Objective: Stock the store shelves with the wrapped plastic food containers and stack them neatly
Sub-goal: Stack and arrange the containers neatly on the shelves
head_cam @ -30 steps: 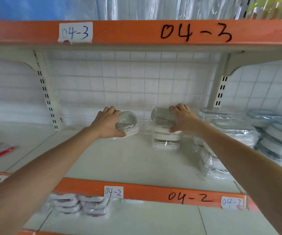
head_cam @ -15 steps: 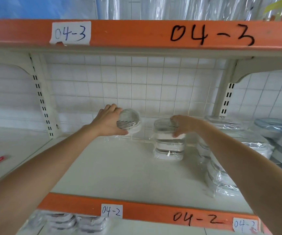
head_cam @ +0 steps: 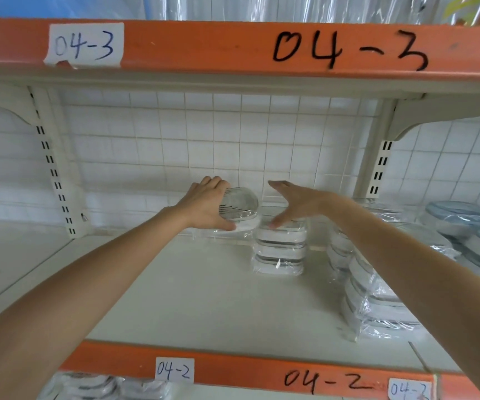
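Observation:
My left hand [head_cam: 204,204] grips a wrapped clear-lidded white container [head_cam: 240,204], tilted, held above the shelf board [head_cam: 204,290] near the back grid wall. Just to its right stands a stack of three wrapped white containers [head_cam: 280,251]. My right hand [head_cam: 293,202] hovers over that stack with fingers spread, the thumb touching the top lid and nothing held. More wrapped stacks [head_cam: 374,301] lie under my right forearm.
Blue-lidded wrapped containers [head_cam: 469,226] fill the shelf's right end. An upright slotted post [head_cam: 57,180] stands at the left, another [head_cam: 377,171] at the right. The orange 04-3 shelf edge [head_cam: 233,44] hangs overhead. More wrapped containers [head_cam: 94,385] sit on the shelf below.
My right hand set its container on the stack, let go and lifted with fingers spread. My left hand kept its container and shifted slightly right, toward the stack.

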`<action>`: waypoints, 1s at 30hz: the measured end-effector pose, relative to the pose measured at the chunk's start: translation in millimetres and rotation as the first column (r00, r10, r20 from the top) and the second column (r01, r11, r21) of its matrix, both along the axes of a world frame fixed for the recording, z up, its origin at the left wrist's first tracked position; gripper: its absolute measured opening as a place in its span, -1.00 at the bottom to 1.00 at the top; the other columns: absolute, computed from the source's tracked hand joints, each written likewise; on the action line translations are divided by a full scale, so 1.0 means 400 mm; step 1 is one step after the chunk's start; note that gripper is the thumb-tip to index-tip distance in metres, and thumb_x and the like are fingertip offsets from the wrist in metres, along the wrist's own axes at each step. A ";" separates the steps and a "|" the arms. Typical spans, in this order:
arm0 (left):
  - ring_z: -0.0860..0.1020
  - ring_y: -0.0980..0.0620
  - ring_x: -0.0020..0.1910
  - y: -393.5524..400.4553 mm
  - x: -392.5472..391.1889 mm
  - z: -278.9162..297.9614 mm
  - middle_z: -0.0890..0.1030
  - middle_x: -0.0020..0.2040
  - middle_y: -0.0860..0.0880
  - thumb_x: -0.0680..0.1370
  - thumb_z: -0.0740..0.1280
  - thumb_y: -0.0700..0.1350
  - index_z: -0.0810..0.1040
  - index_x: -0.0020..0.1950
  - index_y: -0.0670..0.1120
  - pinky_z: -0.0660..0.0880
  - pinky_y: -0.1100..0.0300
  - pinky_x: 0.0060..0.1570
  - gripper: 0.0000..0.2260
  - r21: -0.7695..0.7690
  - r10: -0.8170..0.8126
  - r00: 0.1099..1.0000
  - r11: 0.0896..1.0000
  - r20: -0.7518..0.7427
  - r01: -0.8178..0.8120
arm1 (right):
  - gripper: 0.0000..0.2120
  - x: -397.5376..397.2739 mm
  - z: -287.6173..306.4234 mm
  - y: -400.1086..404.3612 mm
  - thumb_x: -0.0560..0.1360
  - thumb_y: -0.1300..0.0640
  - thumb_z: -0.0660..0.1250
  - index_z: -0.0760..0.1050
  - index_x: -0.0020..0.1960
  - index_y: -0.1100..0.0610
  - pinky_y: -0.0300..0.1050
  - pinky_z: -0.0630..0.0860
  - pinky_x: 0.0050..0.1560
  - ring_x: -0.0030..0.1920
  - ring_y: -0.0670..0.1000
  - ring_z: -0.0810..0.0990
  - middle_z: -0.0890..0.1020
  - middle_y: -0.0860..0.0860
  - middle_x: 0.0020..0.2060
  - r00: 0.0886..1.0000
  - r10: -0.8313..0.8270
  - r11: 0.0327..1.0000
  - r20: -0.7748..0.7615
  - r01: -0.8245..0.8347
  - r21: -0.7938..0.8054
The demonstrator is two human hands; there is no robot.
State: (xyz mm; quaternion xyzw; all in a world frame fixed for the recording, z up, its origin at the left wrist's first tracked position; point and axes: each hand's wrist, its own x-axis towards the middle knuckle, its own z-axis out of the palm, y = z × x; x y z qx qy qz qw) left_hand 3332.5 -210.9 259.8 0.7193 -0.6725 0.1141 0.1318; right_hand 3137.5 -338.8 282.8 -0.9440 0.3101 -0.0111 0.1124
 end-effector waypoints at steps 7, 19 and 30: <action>0.29 0.01 0.30 -0.058 -0.095 0.037 0.35 0.33 0.01 0.34 0.40 0.33 0.25 0.43 -0.09 0.21 0.09 0.27 -0.18 -0.064 -0.101 0.992 0.992 0.070 0.106 | -0.03 0.006 0.019 0.010 0.31 -0.11 0.52 0.05 0.51 0.13 -0.10 0.27 0.35 0.36 0.05 0.30 0.24 0.01 0.39 0.992 0.024 0.995 0.120 -0.012 -0.101; 0.32 -0.05 0.32 -0.009 -0.011 0.015 0.35 0.36 -0.07 0.52 0.31 0.12 0.22 0.47 -0.07 0.29 0.05 0.28 -0.40 0.032 0.018 0.993 0.999 0.114 -0.021 | -0.14 -0.053 0.006 -0.064 0.40 -0.13 0.43 0.05 0.53 0.07 0.02 0.17 0.42 0.44 0.13 0.22 0.22 0.05 0.46 0.986 -0.167 0.984 -0.017 0.166 -0.068; 0.56 -0.12 0.02 -0.074 -0.091 -0.088 0.55 -0.02 -0.09 0.49 0.34 0.12 0.49 0.16 -0.19 0.48 -0.03 0.09 -0.58 0.000 0.012 0.905 1.000 -0.426 -0.013 | -0.21 -0.053 -0.024 -0.046 0.42 -0.09 0.43 0.15 0.51 0.12 -0.10 0.16 0.39 0.42 0.10 0.26 0.28 0.06 0.44 0.992 -0.115 0.980 0.046 0.121 -0.161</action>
